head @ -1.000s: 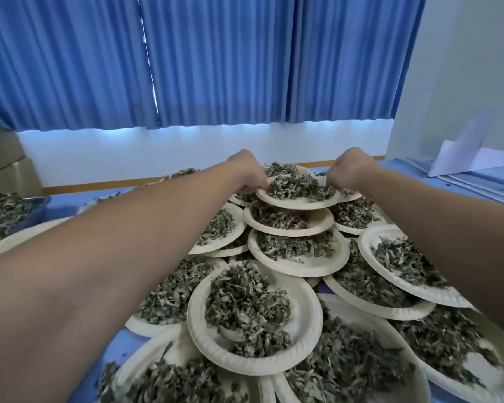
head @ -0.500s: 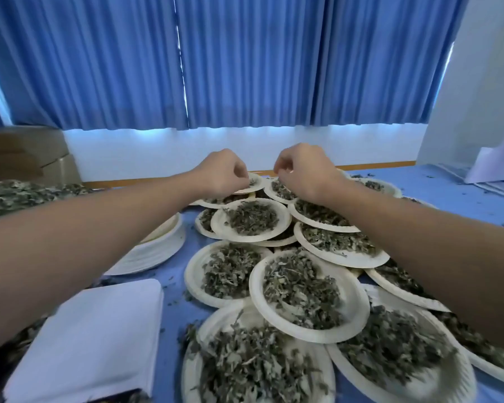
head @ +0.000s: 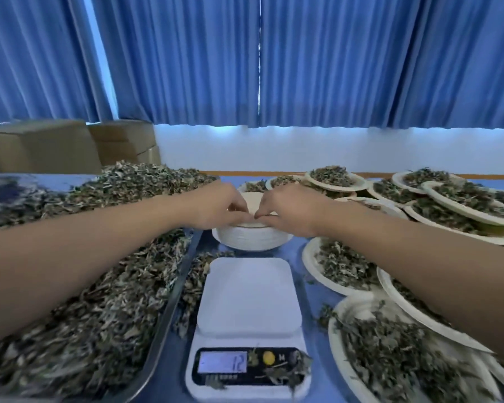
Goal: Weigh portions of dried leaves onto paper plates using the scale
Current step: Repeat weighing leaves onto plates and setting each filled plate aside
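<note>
just beyond the scale [head: 249,298], at the middle of the blue surface [head: 310,295], sits the stack of empty plates [head: 250,238], and both our hands meet on it. our left hand [head: 216,206] and right hand [head: 291,210] come in from either side with fingers curled down. their fingertips nearly touch each other as they pinch the near rim of the top plate [head: 252,200]. only a small wedge of that plate shows between the knuckles.

the scale's white platform lies bare, directly below our wrists and apart from the stack. its display [head: 222,361] reads what looks like 12, and loose leaf bits [head: 285,370] lie over the buttons beside it.

room is tight on both sides. to the left, the metal tray [head: 169,309] of dried leaves [head: 99,286] runs close along the scale, its rim almost against it, with some leaves spilled between. to the right, filled plates [head: 306,257] overlap one another from just beside the stack out to the frame's edge. the open path is the narrow lane from stack to scale.

our forearms cover much of the tray and several plates. the thumbs are hidden, the far side of the stack is blocked by the hands, and the lower corners are blurred. behind stand blue curtains [head: 186,68] and cardboard boxes [head: 41,146].
</note>
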`<state>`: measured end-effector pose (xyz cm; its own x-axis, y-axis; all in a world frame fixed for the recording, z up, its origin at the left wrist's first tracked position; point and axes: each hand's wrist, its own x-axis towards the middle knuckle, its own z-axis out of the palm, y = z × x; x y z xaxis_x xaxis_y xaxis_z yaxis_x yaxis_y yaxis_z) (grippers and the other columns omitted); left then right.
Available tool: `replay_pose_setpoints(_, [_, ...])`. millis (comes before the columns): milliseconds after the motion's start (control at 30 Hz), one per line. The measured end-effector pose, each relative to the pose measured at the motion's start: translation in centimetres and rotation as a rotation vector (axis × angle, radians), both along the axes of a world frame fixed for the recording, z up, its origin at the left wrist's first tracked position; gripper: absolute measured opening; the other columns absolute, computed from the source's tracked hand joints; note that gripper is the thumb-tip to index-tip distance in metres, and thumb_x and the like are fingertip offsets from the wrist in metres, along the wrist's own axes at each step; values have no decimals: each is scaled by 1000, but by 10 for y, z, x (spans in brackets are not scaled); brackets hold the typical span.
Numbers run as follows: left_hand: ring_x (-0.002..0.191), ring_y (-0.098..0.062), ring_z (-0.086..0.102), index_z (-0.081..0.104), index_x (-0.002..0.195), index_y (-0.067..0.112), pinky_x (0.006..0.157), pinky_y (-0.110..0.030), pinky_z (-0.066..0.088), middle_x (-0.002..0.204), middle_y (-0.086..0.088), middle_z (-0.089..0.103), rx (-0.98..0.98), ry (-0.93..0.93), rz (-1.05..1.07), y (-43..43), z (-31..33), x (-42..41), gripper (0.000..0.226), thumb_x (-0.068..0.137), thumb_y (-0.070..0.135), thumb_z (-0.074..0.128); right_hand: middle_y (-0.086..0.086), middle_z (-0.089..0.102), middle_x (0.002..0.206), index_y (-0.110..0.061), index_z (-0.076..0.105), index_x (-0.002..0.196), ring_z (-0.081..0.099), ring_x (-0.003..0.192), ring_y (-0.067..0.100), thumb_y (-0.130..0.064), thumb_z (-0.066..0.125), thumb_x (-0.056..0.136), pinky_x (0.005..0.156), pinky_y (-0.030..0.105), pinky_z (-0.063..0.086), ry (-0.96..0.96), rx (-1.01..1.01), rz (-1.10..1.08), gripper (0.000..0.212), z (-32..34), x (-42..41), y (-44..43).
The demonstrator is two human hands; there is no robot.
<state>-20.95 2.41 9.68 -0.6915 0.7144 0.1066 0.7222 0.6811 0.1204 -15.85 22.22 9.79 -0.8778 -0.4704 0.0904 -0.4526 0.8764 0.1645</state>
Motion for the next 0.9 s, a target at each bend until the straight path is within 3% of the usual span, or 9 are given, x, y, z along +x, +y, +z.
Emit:
replay_pose_setpoints(133, [79,-4,61,79,100,26,68,-22,43,93,14,74,41,39,-108,-11,-8,1,19,97,35,63,-1,73,110,-29,74,112,64,99,27,-44,45,105,86,45,52,-50,58,79,33,6,5,-3])
replay_pose_setpoints(400, [90,-16,64,77,108,23,84,-40,50,102,5,73,85,71,-189,-20,-15,0,19,100,26,60,-4,67,95,-20,71,102,61,91,23,-36,42,109,82,42,48,-18,173,161,33,11,5,-5])
replay_pose_setpoints(567, [95,-19,65,77,109,15,90,-40,48,104,0,74,122,90,-235,-22,-17,-2,20,101,20,60,-14,48,89,-24,68,106,58,94,20,-37,39,109,83,38,46,-10,185,184,33,9,5,-3])
replay_pose_setpoints(900, [94,-20,65,76,106,12,88,-40,48,100,-2,73,143,94,-259,-22,-20,-4,20,102,20,58,-12,49,85,-22,71,103,58,89,20,-39,39,108,81,40,48,36,151,241,36,8,7,1])
